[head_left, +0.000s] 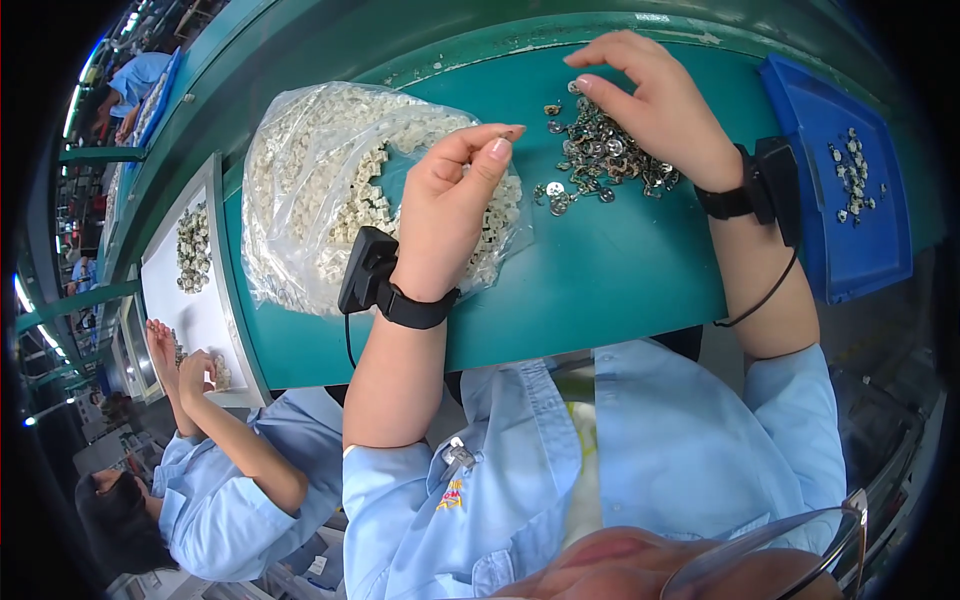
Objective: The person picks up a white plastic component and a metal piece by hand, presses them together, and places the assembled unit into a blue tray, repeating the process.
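My left hand point(445, 205) is raised beside the clear plastic bag point(290, 190), its thumb and index finger pinched together. Something small and dark shows at those fingertips, too small to name. The bag is open and full of small cream-white plastic parts point(368, 190). My right hand point(655, 110) hovers over the far side of a loose pile of small metal parts point(605, 150), some with round silvery discs. Its thumb and index finger are apart, close to a small disc at the pile's far edge. The palm hides part of the pile.
The green tabletop point(600, 285) carries bag and pile. A blue tray point(815, 230) with several small parts stands at the right. On the left, a co-worker's hands point(185, 375) work over a white tray point(215, 330) of parts. Black wristbands with cables circle both my wrists.
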`<control>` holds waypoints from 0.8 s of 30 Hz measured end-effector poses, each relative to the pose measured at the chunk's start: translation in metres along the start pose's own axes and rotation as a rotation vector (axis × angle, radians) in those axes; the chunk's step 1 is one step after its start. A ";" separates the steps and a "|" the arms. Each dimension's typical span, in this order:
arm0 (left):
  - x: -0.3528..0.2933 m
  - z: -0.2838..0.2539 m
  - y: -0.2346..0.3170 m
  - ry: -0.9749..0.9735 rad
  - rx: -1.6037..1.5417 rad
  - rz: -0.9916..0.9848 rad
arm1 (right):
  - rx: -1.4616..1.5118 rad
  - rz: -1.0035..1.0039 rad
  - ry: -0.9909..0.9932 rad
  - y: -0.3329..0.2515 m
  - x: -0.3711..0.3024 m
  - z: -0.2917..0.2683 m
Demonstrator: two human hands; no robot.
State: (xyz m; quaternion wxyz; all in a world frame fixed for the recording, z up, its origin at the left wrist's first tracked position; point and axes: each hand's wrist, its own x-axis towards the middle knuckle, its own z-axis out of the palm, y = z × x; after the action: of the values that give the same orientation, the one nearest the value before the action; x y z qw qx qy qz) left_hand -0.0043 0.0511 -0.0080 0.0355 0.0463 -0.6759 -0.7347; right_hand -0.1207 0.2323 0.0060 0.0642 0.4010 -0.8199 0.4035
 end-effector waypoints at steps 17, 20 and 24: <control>0.001 0.003 -0.003 0.048 0.254 0.033 | -0.209 -0.177 -0.128 0.002 -0.004 0.018; 0.000 0.003 -0.004 0.054 0.242 0.050 | 0.285 0.053 -0.097 -0.013 -0.006 0.013; -0.003 0.008 -0.002 0.038 0.170 0.122 | 0.708 0.171 -0.166 -0.027 -0.013 0.018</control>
State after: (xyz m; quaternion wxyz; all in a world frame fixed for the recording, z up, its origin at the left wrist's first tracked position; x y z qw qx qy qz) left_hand -0.0025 0.0597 -0.0089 0.0890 0.0219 -0.7365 -0.6702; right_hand -0.0892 0.2177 0.0048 -0.1790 0.3597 -0.6627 0.6320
